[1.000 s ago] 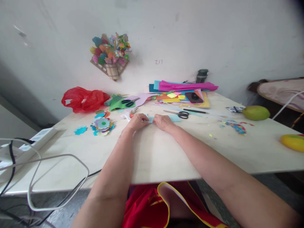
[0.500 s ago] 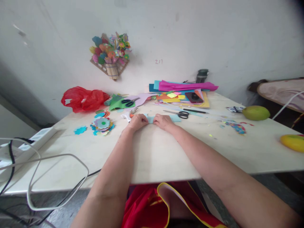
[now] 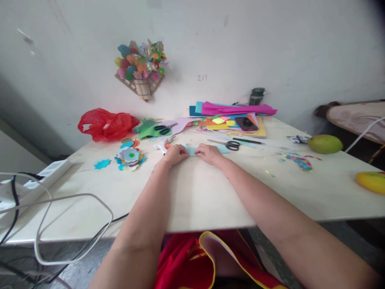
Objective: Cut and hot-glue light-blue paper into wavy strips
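Observation:
A strip of light blue paper (image 3: 193, 151) lies on the white table, partly covered by both hands. My left hand (image 3: 176, 154) has its fingers pinched on the strip's left part. On its right part, the fingers of my right hand (image 3: 208, 154) are closed at the near edge. Just behind my left hand is a white glue gun (image 3: 160, 146) with an orange part. Black-handled scissors (image 3: 232, 145) lie beyond my right hand, close to the strip's right end.
Scalloped paper shapes (image 3: 130, 157) are piled at left, near a red plastic bag (image 3: 106, 124). Coloured paper sheets (image 3: 237, 108), a phone (image 3: 246, 123) and a second pair of scissors (image 3: 164, 129) lie at the back. A green mango (image 3: 325, 143) sits right; a power strip (image 3: 39, 180) and cables left.
Both hands stay on the blue paper strip, with barely any shift of the fingers. The whole view has moved very slightly.

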A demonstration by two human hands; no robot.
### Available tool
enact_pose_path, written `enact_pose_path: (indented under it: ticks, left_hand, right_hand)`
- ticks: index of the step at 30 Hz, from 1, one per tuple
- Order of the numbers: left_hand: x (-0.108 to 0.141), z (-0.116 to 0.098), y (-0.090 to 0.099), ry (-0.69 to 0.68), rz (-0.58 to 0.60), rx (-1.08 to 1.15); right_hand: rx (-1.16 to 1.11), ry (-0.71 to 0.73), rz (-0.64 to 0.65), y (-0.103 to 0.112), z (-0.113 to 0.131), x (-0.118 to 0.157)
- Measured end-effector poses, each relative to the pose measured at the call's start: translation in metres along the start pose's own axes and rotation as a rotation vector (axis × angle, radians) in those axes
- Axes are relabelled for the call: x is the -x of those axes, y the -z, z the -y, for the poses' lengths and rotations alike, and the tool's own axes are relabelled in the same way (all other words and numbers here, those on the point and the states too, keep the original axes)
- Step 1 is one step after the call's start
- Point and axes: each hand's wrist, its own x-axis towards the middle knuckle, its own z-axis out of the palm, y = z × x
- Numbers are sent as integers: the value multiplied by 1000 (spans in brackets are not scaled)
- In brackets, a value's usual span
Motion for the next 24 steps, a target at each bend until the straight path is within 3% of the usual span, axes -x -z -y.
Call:
enact_pose_path:
  ticks: [10,24]
  left_hand:
    - [0,-4,1,15,20,-50]
    - [0,-14,4,136,39,-82]
  right_hand:
    - [-113,-58,-36,-8,-12,-5]
    - [14,83,-44,1,-4,4]
